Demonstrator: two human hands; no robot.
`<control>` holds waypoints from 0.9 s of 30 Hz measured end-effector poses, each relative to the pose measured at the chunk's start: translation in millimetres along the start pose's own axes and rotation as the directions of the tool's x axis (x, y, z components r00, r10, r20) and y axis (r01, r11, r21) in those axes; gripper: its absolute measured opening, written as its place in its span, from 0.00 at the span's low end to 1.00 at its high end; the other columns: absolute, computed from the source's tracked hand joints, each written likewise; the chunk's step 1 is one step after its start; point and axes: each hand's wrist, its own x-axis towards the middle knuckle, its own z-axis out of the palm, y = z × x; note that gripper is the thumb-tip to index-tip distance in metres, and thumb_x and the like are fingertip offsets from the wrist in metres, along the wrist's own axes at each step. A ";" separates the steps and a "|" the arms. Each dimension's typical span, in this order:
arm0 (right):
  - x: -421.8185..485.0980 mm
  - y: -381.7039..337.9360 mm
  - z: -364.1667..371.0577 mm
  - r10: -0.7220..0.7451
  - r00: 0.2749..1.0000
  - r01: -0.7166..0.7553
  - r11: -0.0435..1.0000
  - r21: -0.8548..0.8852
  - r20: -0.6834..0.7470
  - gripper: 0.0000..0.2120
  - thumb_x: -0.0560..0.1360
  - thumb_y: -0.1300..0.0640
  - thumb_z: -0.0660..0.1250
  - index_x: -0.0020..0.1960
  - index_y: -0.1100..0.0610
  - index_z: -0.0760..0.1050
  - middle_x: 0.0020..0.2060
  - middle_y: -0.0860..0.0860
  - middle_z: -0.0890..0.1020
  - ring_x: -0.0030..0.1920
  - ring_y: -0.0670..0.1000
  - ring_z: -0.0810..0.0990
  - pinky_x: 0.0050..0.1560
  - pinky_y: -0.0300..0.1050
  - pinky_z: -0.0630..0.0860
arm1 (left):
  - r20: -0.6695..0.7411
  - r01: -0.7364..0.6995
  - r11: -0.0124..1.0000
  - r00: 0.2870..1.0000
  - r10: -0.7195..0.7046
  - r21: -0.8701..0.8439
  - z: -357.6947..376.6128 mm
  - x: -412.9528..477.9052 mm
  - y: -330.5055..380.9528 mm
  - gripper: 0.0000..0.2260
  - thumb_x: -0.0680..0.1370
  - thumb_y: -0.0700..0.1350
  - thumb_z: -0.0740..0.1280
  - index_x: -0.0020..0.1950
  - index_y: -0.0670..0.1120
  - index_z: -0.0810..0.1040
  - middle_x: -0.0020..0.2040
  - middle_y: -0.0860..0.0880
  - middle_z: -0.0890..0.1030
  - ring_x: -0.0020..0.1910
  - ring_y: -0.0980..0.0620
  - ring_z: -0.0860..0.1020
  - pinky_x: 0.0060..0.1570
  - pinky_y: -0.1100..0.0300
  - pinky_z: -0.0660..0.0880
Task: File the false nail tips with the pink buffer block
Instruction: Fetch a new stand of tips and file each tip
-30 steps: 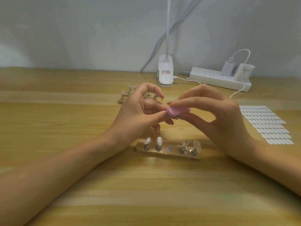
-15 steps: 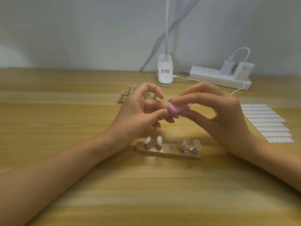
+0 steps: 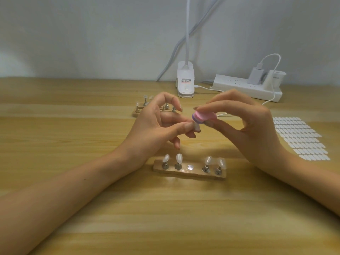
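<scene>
Both hands are raised above the worktop (image 3: 184, 218), so that the small work is well under the eyes. The left hand (image 3: 152, 127) pinches one false nail tip (image 3: 196, 127) between thumb and a finger. Its fingers (image 3: 176, 128) are curled round the tip, and the little piece stands out to the right, so its edge is free for filing. The right hand (image 3: 246, 126) grips the pink buffer block (image 3: 204, 116) between the index finger on top and the thumb below — the block lies about level, with its left end over the tip. The block's end touches the tip, or is just beside it; the exact contact I cannot tell, because this part is a little blurred.

Nearer to the person, under the hands, stands a wooden holder (image 3: 189, 172) with four more tips (image 3: 178, 158) on small metal pegs. Its middle place (image 3: 190, 166) is bare, so I judge the tip in the left hand belongs there. A second holder (image 3: 137, 113) lies further back, partly hidden by the left hand. On the right a sheet of white tabs (image 3: 301, 138) lies flat; at the back are a lamp clip (image 3: 185, 83) and a power strip (image 3: 246, 87).

The step in hand seems to be filing of this tip's edge — short light strokes, I think, since the tip is thin and only pinched.
</scene>
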 end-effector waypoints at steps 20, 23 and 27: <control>0.5 1.3 0.2 -0.027 0.999 0.027 0.999 0.035 0.020 0.09 0.76 0.61 0.72 0.56 0.59 0.82 0.49 0.53 0.82 0.51 0.49 0.81 0.52 0.46 0.78 | 0.027 -0.031 1.000 0.999 0.031 0.002 -0.9 0.0 -2.1 0.16 0.72 0.40 0.72 0.50 0.45 0.65 0.42 0.43 0.87 0.38 0.47 0.85 0.29 0.63 0.75; 1.7 2.0 -0.9 -0.016 1.000 0.016 0.999 0.042 0.014 0.10 0.76 0.60 0.72 0.56 0.60 0.82 0.48 0.54 0.82 0.51 0.50 0.81 0.51 0.47 0.78 | 0.028 -0.041 0.999 0.999 0.040 0.001 -1.0 0.1 -1.8 0.16 0.73 0.39 0.72 0.50 0.45 0.65 0.42 0.42 0.87 0.38 0.47 0.85 0.29 0.63 0.75; 2.0 2.4 -1.0 -0.014 1.000 0.012 0.998 0.063 0.027 0.10 0.75 0.60 0.71 0.56 0.59 0.81 0.48 0.55 0.82 0.51 0.49 0.81 0.51 0.43 0.77 | 0.026 -0.042 0.999 0.999 0.042 0.006 -0.7 0.5 -1.9 0.16 0.73 0.40 0.72 0.49 0.46 0.65 0.42 0.43 0.87 0.38 0.47 0.85 0.29 0.63 0.75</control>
